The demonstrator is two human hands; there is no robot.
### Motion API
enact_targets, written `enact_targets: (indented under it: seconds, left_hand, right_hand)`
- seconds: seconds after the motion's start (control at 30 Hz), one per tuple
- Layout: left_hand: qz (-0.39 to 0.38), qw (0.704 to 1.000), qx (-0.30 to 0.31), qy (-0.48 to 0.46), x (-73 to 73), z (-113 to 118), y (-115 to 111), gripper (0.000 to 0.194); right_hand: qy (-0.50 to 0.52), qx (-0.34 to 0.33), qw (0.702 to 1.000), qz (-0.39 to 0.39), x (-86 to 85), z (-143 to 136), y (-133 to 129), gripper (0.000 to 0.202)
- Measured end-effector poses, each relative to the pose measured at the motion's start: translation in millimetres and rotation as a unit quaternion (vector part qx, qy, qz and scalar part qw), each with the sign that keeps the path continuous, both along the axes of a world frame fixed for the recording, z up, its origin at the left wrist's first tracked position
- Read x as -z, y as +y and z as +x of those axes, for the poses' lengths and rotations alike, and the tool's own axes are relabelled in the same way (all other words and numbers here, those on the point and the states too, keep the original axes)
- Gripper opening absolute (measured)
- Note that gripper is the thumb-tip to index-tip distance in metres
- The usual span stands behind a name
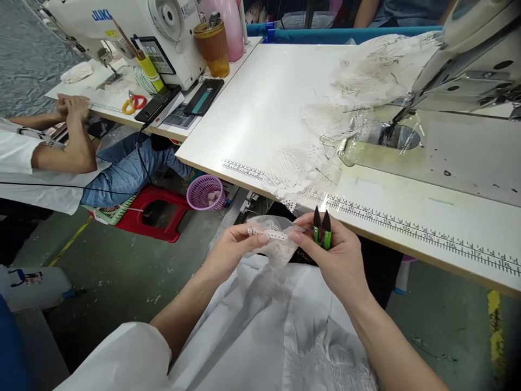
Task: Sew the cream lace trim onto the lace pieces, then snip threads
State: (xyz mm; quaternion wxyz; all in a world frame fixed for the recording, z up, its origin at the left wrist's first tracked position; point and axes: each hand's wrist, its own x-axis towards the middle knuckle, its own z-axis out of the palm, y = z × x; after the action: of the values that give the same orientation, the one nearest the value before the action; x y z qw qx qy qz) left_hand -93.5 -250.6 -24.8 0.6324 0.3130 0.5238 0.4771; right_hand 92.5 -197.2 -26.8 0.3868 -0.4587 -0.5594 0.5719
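Between both hands a piece of sheer white lace fabric (273,239) is stretched over my lap, just off the table's front edge. My left hand (234,247) pinches its left end, thumb on top. With thumb and finger, my right hand (336,252) grips the right end. Green-handled thread snips (322,231) with dark blades rest in that same right hand, blades pointing up and apart. White cloth with lace panels (280,315) spreads across my lap below. More white lace (299,168) lies on the table edge, trailing back toward the sewing machine needle area.
A sewing machine (468,70) stands at right on the white table (280,92). Another machine (122,21) is at left, near red-and-orange scissors (134,103), a phone (204,96) and a cup (214,49). A seated person (61,157), a red stool (163,217) and a purple basket (205,193) are at left.
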Motion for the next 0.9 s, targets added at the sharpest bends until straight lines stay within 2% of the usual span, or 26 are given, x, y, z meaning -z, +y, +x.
enact_targets:
  seconds: [0.07,0.37,0.9]
  left_hand:
    - [0.001,0.999,-0.034,-0.003,-2.3,3.1,0.7,0.02]
    - [-0.016,0.996,-0.088,-0.016,-5.2,5.9,1.2,0.026]
    - [-0.048,0.994,-0.089,-0.051,-0.8,6.2,3.8,0.028]
  right_hand:
    - [0.001,0.003,1.0,-0.001,1.7,-0.4,0.3,0.022]
    - [-0.014,0.016,1.0,0.015,3.0,-3.0,2.7,0.023]
    - [-0.013,0.011,1.0,0.003,4.7,-4.4,7.4,0.027]
